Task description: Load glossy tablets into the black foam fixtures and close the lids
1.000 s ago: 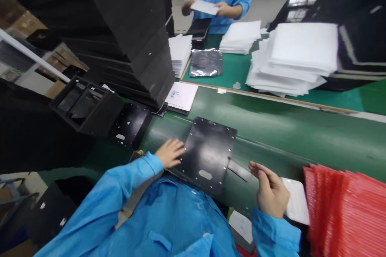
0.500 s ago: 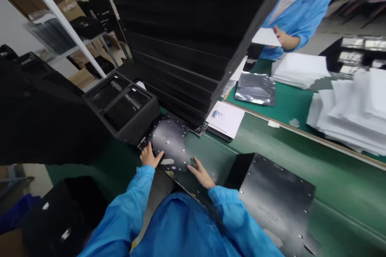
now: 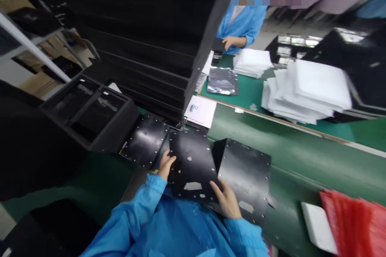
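Note:
Both my hands grip one black metal plate [image 3: 190, 162] with small holes along its rim, held over the green conveyor belt [image 3: 301, 156]. My left hand [image 3: 165, 164] clasps its left edge, thumb on top. At its lower right corner my right hand [image 3: 226, 200] pinches the edge. To the right another black plate [image 3: 245, 176] lies on the belt, partly under the held one. A third black plate [image 3: 146, 138] lies to the left beside a black foam tray [image 3: 90, 112].
A tall stack of black sheets [image 3: 150, 44] rises behind the plates. White foam sheets [image 3: 310, 88] and a silver bag [image 3: 222, 81] lie on the far green table, where another person in a blue coat [image 3: 241, 28] works. Red bags [image 3: 358, 225] and a white pad [image 3: 318, 227] sit at right.
Both hands have lifted a black plate from the left pile and carried it right, next to the plate lying on the belt. The camera has swung back to the right.

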`<act>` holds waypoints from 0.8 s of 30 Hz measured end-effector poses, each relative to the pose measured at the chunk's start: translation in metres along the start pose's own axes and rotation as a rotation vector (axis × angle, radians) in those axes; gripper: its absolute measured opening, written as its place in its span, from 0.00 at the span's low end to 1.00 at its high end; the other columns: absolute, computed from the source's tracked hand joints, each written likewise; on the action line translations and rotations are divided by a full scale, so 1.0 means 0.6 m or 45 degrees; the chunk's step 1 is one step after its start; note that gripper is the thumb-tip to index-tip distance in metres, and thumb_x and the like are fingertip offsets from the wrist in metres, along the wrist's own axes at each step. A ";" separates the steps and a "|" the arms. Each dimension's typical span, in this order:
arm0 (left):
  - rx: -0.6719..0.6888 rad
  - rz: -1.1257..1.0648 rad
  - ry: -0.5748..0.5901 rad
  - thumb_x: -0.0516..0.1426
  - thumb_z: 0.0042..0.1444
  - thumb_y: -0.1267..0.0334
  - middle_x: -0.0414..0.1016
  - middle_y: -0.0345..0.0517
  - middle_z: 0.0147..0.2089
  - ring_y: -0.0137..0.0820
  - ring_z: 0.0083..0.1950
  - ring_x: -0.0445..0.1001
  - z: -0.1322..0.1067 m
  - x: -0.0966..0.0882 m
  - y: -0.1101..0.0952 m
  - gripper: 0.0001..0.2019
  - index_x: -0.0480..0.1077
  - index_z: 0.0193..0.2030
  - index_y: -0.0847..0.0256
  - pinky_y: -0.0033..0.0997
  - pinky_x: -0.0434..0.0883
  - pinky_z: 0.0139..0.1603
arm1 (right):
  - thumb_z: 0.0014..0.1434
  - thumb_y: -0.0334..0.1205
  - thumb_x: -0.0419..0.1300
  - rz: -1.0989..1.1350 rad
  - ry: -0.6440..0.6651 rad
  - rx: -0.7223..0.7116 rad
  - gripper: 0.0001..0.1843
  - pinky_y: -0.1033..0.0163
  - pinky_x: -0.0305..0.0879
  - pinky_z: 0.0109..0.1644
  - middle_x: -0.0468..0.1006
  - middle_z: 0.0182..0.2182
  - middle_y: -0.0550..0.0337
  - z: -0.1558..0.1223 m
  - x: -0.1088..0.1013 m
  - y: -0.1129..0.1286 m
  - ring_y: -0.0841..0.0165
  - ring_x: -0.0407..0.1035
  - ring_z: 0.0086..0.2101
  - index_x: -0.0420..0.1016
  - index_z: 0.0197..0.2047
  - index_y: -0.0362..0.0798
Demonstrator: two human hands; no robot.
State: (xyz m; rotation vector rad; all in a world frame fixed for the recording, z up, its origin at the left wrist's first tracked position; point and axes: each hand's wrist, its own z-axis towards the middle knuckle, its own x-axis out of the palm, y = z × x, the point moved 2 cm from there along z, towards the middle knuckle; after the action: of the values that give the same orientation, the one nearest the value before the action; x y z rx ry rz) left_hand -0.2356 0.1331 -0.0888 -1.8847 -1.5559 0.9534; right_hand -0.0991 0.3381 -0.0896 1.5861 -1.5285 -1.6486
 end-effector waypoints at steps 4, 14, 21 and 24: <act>-0.048 -0.004 0.379 0.57 0.54 0.61 0.77 0.48 0.44 0.35 0.48 0.76 -0.033 0.151 -0.007 0.24 0.64 0.59 0.57 0.35 0.72 0.49 | 0.50 0.63 0.57 0.279 -0.197 0.351 0.28 0.55 0.75 0.40 0.82 0.33 0.53 -0.066 -0.104 -0.093 0.57 0.76 0.35 0.76 0.39 0.46; 0.638 0.868 0.259 0.55 0.53 0.63 0.70 0.53 0.53 0.39 0.57 0.67 -0.104 0.326 -0.043 0.22 0.67 0.56 0.61 0.41 0.64 0.61 | 0.56 0.60 0.53 -0.029 -0.594 0.162 0.33 0.45 0.62 0.58 0.70 0.55 0.42 -0.066 -0.278 -0.233 0.52 0.65 0.55 0.67 0.56 0.44; 1.019 1.718 0.547 0.57 0.54 0.51 0.54 0.57 0.68 0.52 0.70 0.47 -0.230 0.444 0.016 0.32 0.59 0.64 0.60 0.61 0.46 0.68 | 0.55 0.55 0.56 -0.362 -0.213 0.097 0.29 0.38 0.51 0.59 0.66 0.58 0.39 0.018 -0.260 -0.392 0.46 0.56 0.59 0.69 0.52 0.42; 0.991 2.002 0.424 0.55 0.53 0.43 0.45 0.59 0.72 0.57 0.72 0.38 -0.243 0.468 0.051 0.39 0.53 0.68 0.60 0.69 0.40 0.65 | 0.57 0.53 0.54 -0.366 -0.184 0.090 0.26 0.48 0.61 0.51 0.74 0.48 0.40 0.014 -0.263 -0.389 0.53 0.67 0.48 0.68 0.50 0.40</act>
State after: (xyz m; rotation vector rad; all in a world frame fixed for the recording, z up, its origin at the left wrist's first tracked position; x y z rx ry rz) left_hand -0.0761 0.4077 -0.0757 -2.1708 0.7482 1.3412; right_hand 0.0293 0.5521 -0.2205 1.8302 -1.4984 -1.9183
